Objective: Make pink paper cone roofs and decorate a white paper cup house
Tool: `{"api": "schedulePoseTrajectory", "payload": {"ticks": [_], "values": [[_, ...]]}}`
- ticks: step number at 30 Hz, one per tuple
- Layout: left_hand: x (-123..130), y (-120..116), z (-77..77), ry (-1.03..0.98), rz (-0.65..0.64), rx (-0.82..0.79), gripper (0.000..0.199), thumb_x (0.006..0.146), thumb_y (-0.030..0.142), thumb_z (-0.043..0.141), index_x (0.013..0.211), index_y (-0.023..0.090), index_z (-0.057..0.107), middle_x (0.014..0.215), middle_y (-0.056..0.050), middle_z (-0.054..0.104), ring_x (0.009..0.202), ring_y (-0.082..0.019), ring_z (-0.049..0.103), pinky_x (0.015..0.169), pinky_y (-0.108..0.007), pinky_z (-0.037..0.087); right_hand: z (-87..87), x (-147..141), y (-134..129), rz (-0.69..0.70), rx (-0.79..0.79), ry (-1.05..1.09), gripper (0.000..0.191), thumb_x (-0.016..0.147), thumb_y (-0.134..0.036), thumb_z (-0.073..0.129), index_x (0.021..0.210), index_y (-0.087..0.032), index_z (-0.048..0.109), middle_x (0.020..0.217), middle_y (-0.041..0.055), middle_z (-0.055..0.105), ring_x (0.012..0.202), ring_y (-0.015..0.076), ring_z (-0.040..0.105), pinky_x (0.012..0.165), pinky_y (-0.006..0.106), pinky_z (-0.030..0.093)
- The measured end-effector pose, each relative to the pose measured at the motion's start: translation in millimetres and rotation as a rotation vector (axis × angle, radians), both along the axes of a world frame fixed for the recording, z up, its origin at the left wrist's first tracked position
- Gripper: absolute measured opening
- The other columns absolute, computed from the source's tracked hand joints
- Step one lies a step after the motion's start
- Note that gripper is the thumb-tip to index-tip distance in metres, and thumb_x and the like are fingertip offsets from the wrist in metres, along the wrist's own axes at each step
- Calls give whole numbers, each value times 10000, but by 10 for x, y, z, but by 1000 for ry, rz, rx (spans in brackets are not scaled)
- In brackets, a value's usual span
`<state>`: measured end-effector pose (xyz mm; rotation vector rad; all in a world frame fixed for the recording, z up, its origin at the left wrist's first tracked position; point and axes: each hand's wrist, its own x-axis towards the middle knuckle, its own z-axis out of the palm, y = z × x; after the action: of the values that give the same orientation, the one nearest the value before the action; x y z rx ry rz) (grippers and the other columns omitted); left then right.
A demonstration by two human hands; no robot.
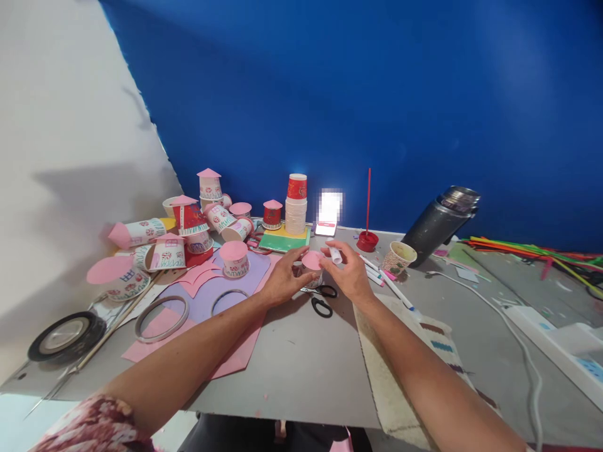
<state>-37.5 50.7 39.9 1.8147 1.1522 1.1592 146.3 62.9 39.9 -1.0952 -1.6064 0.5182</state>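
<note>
Just beyond the scissors stands a small paper cup with a pink paper top (312,260). My left hand (288,276) curls round its left side, thumb in front and fingers behind. On the other side, my right hand (351,274) grips a short white tube (335,253), perhaps a glue stick; its fingertips are close to the pink top, and whether they touch cannot be made out. Black-handled scissors (322,307) lie on the table below the cup, their blades partly hidden under it. Capped markers (374,275) rest to the right of my right hand.
Decorated cups with pink tops (169,252) crowd the left. Purple paper (207,298) and tape rings (162,319) lie nearer. Behind stand stacked cups (296,213), a lit phone (328,216) and a red holder (367,242). Rightward are a thermos (433,229), cloth (386,358) and power strip (560,351).
</note>
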Motion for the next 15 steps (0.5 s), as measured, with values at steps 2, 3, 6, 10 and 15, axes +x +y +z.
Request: {"api": "schedulePoseTrajectory", "payload": {"ticks": [2, 3, 6, 10, 15], "values": [[-10, -4, 11, -1, -13, 12, 526, 861, 398, 621, 1354, 220, 577, 1434, -113, 536, 1282, -262, 531, 987, -377, 498, 11, 1, -6, 5, 7, 24, 342, 811, -312, 697, 1141, -244, 643, 1065, 65, 764, 1000, 258, 721, 890, 408, 553], [-13, 0, 12, -5, -13, 21, 478, 902, 412, 564, 1341, 224, 591, 1432, -108, 538, 1303, -254, 515, 993, -367, 491, 14, 0, -8, 10, 12, 24, 336, 818, -307, 689, 1145, -244, 640, 1071, 67, 763, 1015, 260, 718, 891, 406, 553], [-10, 32, -6, -7, -4, 51, 429, 956, 433, 477, 1296, 222, 634, 1402, -103, 572, 1323, -246, 500, 1053, -381, 444, 10, -10, 1, 35, 16, -5, 338, 826, -297, 683, 1156, -240, 634, 1077, 69, 762, 1018, 253, 714, 904, 405, 544], [-2, 64, -41, -7, -4, 75, 414, 951, 419, 502, 1274, 210, 654, 1366, -111, 609, 1289, -261, 535, 1087, -421, 412, -16, -15, 24, 45, 41, -54, 336, 821, -292, 686, 1149, -237, 639, 1041, 61, 770, 992, 248, 711, 926, 413, 522], [-15, 66, -58, -26, 14, 65, 424, 945, 417, 514, 1289, 207, 644, 1378, -108, 602, 1295, -250, 534, 1065, -385, 431, -27, -2, 22, 34, 19, -30, 334, 829, -304, 681, 1153, -236, 637, 1062, 64, 762, 990, 244, 706, 908, 405, 530]]}}
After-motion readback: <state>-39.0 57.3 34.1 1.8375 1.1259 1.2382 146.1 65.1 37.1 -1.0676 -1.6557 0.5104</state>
